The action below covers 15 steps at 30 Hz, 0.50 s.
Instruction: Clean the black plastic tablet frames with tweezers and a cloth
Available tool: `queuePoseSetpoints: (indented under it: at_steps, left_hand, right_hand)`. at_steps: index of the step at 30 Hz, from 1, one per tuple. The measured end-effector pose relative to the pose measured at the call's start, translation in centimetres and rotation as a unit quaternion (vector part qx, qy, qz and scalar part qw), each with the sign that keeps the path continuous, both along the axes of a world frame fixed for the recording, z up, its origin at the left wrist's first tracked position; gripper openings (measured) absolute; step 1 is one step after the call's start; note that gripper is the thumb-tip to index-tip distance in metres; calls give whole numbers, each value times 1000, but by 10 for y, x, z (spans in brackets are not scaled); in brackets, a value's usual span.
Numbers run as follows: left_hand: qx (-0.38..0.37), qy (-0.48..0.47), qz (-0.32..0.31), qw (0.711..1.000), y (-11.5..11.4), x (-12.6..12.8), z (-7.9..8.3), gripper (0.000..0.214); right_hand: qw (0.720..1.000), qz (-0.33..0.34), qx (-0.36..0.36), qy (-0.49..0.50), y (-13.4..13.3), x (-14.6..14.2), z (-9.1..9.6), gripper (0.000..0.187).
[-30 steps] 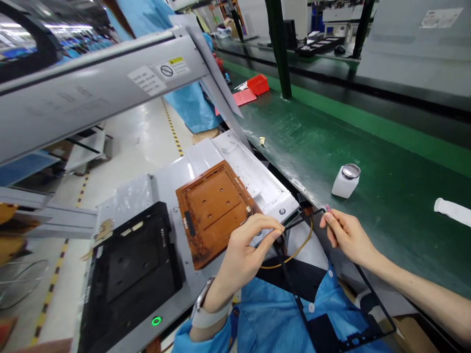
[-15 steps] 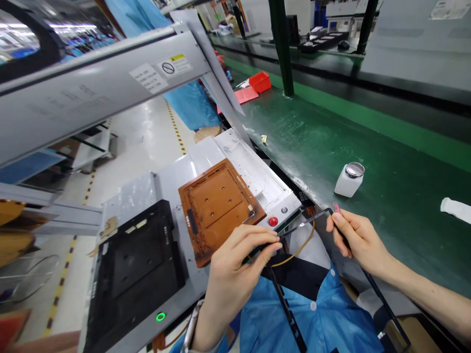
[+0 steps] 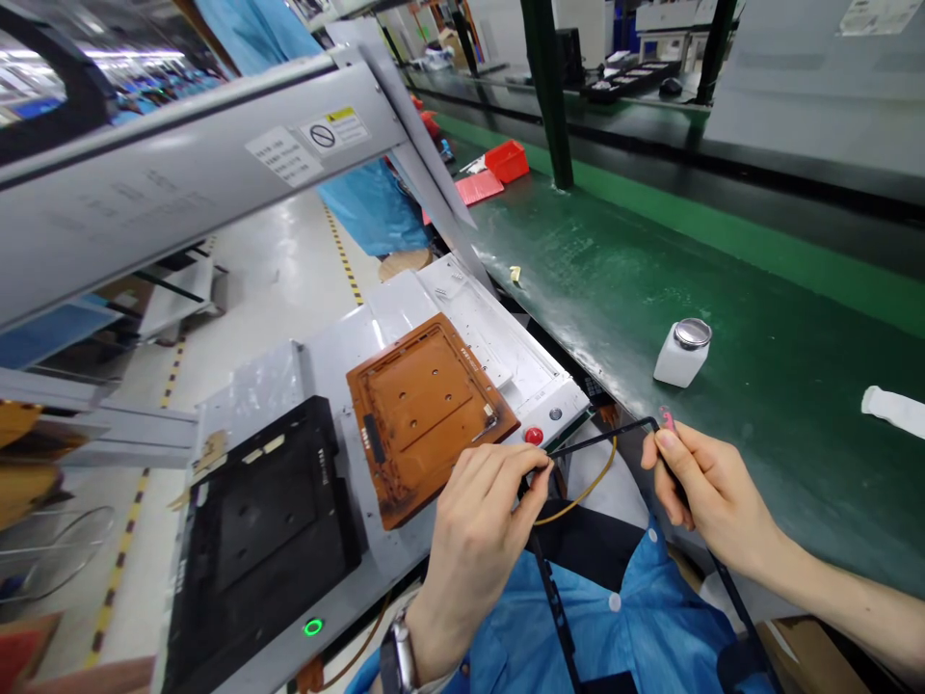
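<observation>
Head view: thin black frame point(image 3: 603, 437) in both hands point(image 3: 473, 545) point(image 3: 708, 487).

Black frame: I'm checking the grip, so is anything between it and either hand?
Nothing visible separates the left hand from the black frame. A pink piece shows by the right hand; whether it lies between hand and frame is unclear.

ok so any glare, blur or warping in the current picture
Head view: pale glare on the floor and along the near edge of the green bench; head view: the far upper-left background is soft, the black frame clearer; head view: wide-angle stretch seems likely toward the edges.
</observation>
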<state>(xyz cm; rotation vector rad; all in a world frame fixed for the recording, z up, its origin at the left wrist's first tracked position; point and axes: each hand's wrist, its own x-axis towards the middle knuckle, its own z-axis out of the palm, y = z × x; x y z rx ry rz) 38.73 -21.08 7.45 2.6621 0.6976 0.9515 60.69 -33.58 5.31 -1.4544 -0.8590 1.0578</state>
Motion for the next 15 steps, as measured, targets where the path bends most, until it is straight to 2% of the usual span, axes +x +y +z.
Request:
queuePoseSetpoints:
  at_steps: [9,15]
  left_hand:
    - [42,69,10,997,-5,4,-5,15]
    - [7,32,0,999,-5,1,-2,18]
  right_hand:
    - [1000,5,-15,9,-2,-3,4,52]
    - [999,1,-30,15,0,-1,1,51]
